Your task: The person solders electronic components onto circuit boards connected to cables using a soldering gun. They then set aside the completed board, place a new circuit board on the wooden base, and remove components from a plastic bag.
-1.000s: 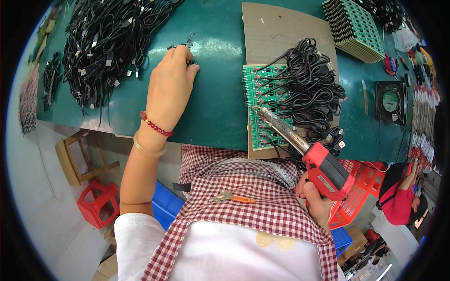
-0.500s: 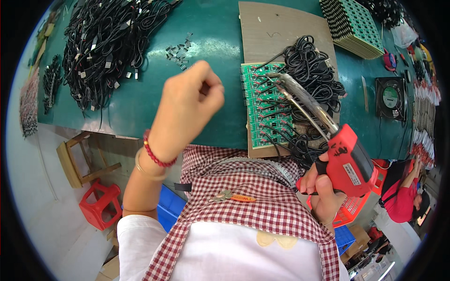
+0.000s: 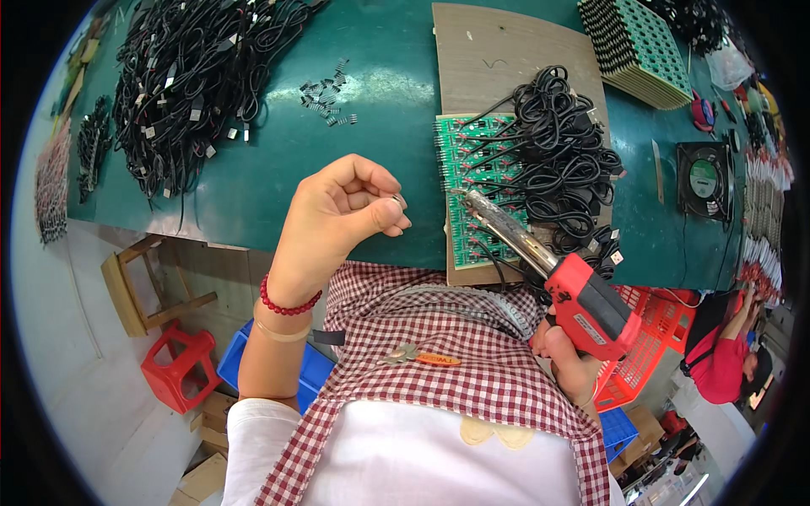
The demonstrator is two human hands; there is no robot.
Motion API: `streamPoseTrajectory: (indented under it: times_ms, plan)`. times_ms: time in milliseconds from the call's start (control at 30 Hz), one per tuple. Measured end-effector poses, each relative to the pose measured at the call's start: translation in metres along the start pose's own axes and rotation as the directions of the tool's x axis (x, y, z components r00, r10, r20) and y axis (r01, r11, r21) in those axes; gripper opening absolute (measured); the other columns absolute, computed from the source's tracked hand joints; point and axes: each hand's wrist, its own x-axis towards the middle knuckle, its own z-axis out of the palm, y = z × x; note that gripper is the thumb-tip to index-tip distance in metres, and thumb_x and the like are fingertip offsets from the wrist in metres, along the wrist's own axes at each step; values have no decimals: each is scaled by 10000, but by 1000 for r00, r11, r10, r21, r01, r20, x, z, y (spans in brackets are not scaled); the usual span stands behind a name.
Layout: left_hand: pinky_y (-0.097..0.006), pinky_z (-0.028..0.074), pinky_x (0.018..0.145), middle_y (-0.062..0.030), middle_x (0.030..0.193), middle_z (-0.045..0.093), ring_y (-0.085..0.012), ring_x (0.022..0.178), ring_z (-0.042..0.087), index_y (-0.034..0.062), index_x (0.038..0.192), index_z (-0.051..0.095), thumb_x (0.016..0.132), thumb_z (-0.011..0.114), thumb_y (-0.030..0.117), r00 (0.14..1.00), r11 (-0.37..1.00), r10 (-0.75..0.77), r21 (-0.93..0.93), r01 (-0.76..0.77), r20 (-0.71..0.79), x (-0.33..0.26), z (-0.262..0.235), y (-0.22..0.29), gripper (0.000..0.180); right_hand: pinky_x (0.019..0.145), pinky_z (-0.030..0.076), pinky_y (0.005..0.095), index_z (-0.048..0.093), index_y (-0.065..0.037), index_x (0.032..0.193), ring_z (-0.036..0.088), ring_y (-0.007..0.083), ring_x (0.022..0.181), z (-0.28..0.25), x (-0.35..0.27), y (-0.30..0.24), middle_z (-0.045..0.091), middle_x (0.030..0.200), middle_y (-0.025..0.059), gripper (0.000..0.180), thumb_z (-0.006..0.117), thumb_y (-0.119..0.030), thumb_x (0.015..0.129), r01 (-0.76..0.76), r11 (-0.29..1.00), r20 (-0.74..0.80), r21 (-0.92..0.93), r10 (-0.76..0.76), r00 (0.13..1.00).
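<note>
The right hand [image 3: 567,358] is wrapped round the red soldering gun [image 3: 595,308], whose metal tip reaches away from that grip to the green circuit boards [image 3: 461,221], ahead and leftward; coiled black cables [image 3: 557,152] lie straight beyond it. The left hand [image 3: 333,211] is curled, thumb near forefinger, and I can't tell whether it pinches anything; small black pin strips [image 3: 321,94] lie beyond its knuckles
</note>
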Motion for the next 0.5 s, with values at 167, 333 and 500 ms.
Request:
streamPoseTrajectory:
  times_ms: [167, 333, 500]
  plan:
    - [-222, 473, 653, -54, 842, 554, -108, 738, 553, 38, 849, 521, 779, 673, 47, 997, 995, -7, -100, 14, 74, -4, 5, -1, 168, 500, 400, 284, 455, 35, 1093, 455, 141, 529, -3, -2, -1, 488, 631, 86, 316, 570, -112, 839, 28, 998, -45, -57, -30, 999]
    - [-215, 435, 697, -36, 866, 516, -85, 798, 499, 23, 855, 528, 761, 677, 14, 943, 977, -101, -150, 155, 317, -19, 30, 5, 177, 497, 405, 276, 434, 27, 1120, 445, 128, 530, 7, 6, -25, 479, 636, 67, 360, 581, -139, 837, -3, 980, -100, 197, 23, 995]
    - [-233, 457, 750, -39, 904, 543, -91, 830, 526, -4, 883, 535, 784, 624, -81, 861, 938, -141, -213, 275, 489, -28, 66, -7, 153, 608, 415, 235, 544, -13, 935, 499, 96, 684, 24, 26, -58, 538, 784, 23, 113, 569, 11, 828, -12, 987, 131, 159, -9, 991]
